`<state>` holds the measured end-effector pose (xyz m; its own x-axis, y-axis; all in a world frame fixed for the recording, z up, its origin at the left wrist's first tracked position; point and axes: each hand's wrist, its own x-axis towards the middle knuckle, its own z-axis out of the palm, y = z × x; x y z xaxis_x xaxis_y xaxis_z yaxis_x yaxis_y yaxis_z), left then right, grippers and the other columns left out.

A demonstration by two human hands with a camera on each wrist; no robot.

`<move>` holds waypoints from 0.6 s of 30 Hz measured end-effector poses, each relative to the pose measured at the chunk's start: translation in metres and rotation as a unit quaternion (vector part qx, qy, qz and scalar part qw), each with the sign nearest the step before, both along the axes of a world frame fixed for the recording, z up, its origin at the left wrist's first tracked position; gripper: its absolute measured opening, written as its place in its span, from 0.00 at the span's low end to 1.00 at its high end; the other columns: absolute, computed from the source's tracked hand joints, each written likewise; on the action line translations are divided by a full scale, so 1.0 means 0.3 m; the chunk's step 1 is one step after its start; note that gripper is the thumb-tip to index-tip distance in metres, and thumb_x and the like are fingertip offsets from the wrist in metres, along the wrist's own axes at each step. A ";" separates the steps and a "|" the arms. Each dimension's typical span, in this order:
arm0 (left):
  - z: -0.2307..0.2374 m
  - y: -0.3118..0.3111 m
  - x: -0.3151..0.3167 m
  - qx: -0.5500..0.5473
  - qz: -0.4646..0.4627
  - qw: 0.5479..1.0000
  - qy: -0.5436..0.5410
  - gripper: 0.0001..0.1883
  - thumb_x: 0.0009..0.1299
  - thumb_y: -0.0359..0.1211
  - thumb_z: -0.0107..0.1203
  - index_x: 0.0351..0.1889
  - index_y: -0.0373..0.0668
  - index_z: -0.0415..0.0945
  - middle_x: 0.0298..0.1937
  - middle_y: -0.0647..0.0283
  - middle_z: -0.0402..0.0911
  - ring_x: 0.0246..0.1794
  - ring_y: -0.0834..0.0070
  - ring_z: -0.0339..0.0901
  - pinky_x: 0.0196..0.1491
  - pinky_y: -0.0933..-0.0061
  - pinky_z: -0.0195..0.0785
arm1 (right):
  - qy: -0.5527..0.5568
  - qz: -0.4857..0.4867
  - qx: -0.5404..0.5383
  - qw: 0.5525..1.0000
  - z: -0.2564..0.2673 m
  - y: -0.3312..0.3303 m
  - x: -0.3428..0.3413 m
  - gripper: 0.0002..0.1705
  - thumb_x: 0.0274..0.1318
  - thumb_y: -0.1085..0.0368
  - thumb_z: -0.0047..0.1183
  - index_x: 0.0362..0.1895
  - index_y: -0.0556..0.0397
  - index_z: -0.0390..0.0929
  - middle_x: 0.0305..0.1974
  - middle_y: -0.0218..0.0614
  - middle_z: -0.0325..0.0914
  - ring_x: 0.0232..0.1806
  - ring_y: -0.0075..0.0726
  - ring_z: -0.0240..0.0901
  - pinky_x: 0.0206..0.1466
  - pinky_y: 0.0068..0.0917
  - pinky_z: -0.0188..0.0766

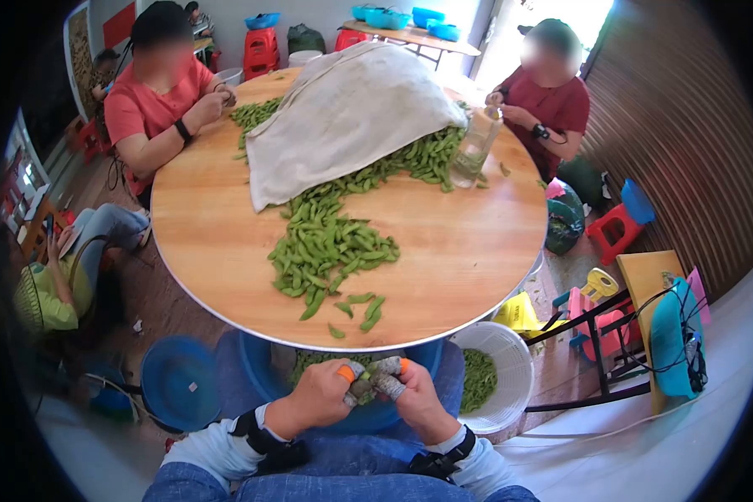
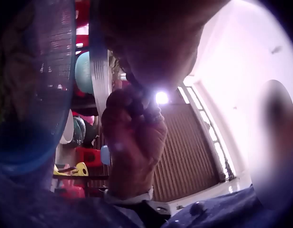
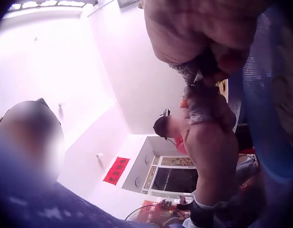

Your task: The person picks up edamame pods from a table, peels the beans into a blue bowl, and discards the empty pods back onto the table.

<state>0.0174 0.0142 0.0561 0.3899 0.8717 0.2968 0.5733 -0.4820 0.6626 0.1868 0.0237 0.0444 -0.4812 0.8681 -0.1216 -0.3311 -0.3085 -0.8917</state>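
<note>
Above the blue basin [image 1: 259, 376] in the person's lap, the left hand [image 1: 316, 400] and right hand [image 1: 418, 403] meet with fingers curled inward. Between the fingertips is a small green pod [image 1: 366, 376], pinched from both sides. Grey wrapping and orange bands cover some fingers. In the left wrist view the right hand [image 2: 134, 137] faces the dark left hand [image 2: 156, 42]; the right wrist view has the right hand [image 3: 198, 33] above the left hand [image 3: 208, 137]. Both wrist views are too dark to show the pod. Green pods [image 1: 326, 247] lie heaped on the round table [image 1: 217, 243].
A pale cloth [image 1: 343, 117] covers much of the heap, with a clear bottle [image 1: 475, 151] beside it. Two people in red sit across the table. A white basket [image 1: 519, 376] with green pods stands at right, another blue basin [image 1: 180, 381] at left.
</note>
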 end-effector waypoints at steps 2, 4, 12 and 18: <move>-0.036 -0.002 -0.003 -0.039 0.011 0.993 -0.108 0.06 0.57 0.31 0.50 0.28 0.38 0.69 0.21 0.58 0.72 0.23 0.61 0.72 0.25 0.71 0.63 | 0.004 -0.008 0.031 0.999 -0.017 -0.010 -0.006 0.10 0.52 0.69 0.47 0.40 0.58 0.71 0.37 0.29 0.73 0.37 0.21 0.67 0.41 0.18 0.65; -0.085 0.001 -0.014 -0.177 0.015 0.967 -0.182 0.08 0.60 0.34 0.49 0.27 0.39 0.69 0.20 0.63 0.72 0.20 0.70 0.70 0.23 0.75 0.61 | -0.021 -0.013 0.036 0.999 -0.025 -0.010 -0.009 0.11 0.51 0.70 0.48 0.41 0.59 0.70 0.38 0.31 0.73 0.38 0.21 0.68 0.44 0.19 0.65; -0.079 -0.010 -0.048 -0.480 0.059 0.814 -0.321 0.04 0.62 0.30 0.44 0.29 0.39 0.68 0.18 0.70 0.69 0.15 0.87 0.62 0.17 0.86 0.53 | -0.220 0.006 0.161 0.962 -0.071 -0.007 -0.023 0.08 0.45 0.73 0.47 0.33 0.58 0.73 0.28 0.35 0.75 0.30 0.25 0.69 0.35 0.22 0.65; -0.174 -0.019 -0.047 -0.573 0.108 0.734 -0.349 0.05 0.59 0.25 0.40 0.31 0.40 0.67 0.20 0.67 0.69 0.16 0.87 0.60 0.17 0.86 0.52 | -0.271 0.050 0.194 0.941 -0.112 -0.002 -0.040 0.08 0.42 0.74 0.47 0.31 0.58 0.73 0.27 0.42 0.74 0.28 0.34 0.70 0.34 0.25 0.65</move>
